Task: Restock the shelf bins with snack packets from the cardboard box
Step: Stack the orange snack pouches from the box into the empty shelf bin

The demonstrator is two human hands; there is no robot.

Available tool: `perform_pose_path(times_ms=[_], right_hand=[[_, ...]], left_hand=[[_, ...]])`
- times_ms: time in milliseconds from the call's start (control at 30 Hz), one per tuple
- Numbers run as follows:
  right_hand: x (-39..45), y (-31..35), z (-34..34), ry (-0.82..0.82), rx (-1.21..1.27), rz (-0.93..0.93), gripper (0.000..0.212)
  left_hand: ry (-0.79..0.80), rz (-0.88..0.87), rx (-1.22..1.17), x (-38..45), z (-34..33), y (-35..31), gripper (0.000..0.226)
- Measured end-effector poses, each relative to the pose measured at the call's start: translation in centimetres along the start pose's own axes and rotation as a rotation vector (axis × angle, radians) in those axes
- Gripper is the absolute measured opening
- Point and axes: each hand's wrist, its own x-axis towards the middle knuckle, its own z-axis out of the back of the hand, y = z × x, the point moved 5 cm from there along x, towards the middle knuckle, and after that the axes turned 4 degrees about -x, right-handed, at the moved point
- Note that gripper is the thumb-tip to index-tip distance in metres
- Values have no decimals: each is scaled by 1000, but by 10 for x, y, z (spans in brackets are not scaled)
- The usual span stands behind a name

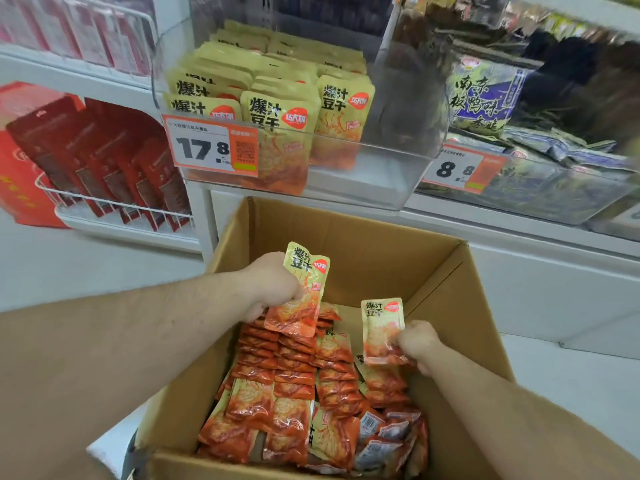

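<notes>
Hands first: my left hand [273, 284] is curled tight around the lower half of one packet [300, 289], which stands upright above the far left rows in the box [446, 306], its yellow top poking up past my knuckles. My right hand [417, 342] pinches a second packet [382, 330] by its lower right corner, fingers closed on the orange end, and that packet also stands upright, over the right side of the box and clear of the stock beneath. The two held packets are apart from each other, left one higher and farther from me. Below them the box is open at the top and packed with rows of the same orange-and-yellow packets [298, 386], most lying overlapped on their sides; a few near the front right corner lie back-side up, showing barcodes. Straight above the box sits the clear bin [367, 181] on the shelf, with matching packets [277, 133] standing in its left and middle parts and bare floor showing at its right front. An orange price tag [211, 147] reading 17.8 is fixed to the bin's front left. To the right I see a neighbouring bin [540, 202] of dark green packs with an 8.8 tag [457, 169], and to the left a wire rack [114, 206] holding red boxes [104, 161].
</notes>
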Motion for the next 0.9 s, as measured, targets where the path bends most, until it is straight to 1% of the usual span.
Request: perform_pose_path(times_ms=[67,133,200,267,333,400,467,533,733,833,900], right_hand=[[-25,23,9,108,282,62,9],[-54,50,14,256,450,151,2],[-86,76,19,384,524,248,4],[-122,99,22,435,505,333,8],[-150,115,24,418,448,398,12],[-169,126,29,339,359,436,15],[-182,134,34,272,284,459,15],[-190,141,37,236,276,474,18],[-202,166,56,163,363,566,22],[-208,181,70,177,372,602,32],[-212,190,76,208,329,650,25]], left_hand=[[-11,-13,-25,-8,4,-4,30],[1,-11,-51,-14,6,-8,30],[47,-14,-99,-23,7,-15,32],[131,-36,-171,-32,4,-26,39],[205,-55,-222,-43,2,-37,48],[274,-98,-233,-52,2,-46,53],[300,-149,-222,-61,4,-56,46],[265,-207,-229,-66,10,-63,37],[174,-359,-244,-71,23,-80,34],[129,-451,-240,-74,28,-90,33],[86,-503,-256,-75,29,-97,30]])
